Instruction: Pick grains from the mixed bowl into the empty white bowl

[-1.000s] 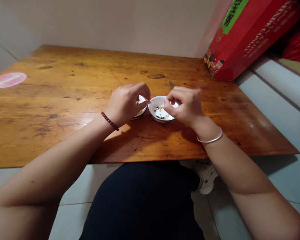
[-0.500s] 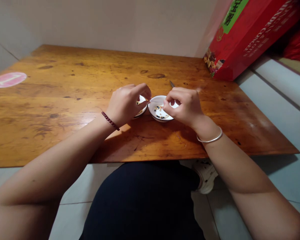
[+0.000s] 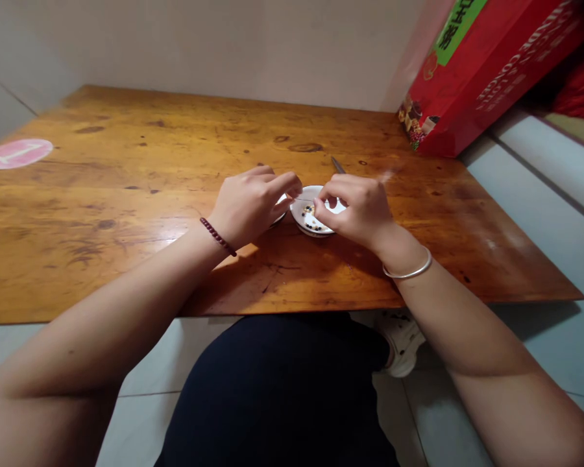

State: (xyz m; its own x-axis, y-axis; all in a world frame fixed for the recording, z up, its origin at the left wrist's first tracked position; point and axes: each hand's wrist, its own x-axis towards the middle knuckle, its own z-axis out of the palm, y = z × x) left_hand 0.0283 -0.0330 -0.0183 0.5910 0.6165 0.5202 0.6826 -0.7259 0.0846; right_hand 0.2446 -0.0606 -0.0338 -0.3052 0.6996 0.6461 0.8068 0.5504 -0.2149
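Observation:
My left hand (image 3: 251, 202) is pinched at the fingertips on one end of a thin dark thread (image 3: 305, 200). The other end runs to the thumb and forefinger of my right hand (image 3: 359, 209), which are pressed together. Under the thread is a white bowl (image 3: 296, 214) with a dark rim. Several small black, white and yellowish beads (image 3: 313, 227) lie in it. A second white bowl (image 3: 278, 219) stands to its left, mostly covered by my left hand. Whether a bead sits between my fingertips is too small to tell.
A pointed grey metal tool (image 3: 337, 166) pokes out behind my right hand on the wooden table (image 3: 175, 149). At the back right stands a red box (image 3: 472, 97). A pink oval sticker (image 3: 18, 154) is on the table's left side. A wall borders the far edge.
My left hand has shifted slightly right, closer to my right hand, and covers less of the left bowl's right side. The visible thread between the hands looks shorter. The bowls stay in place.

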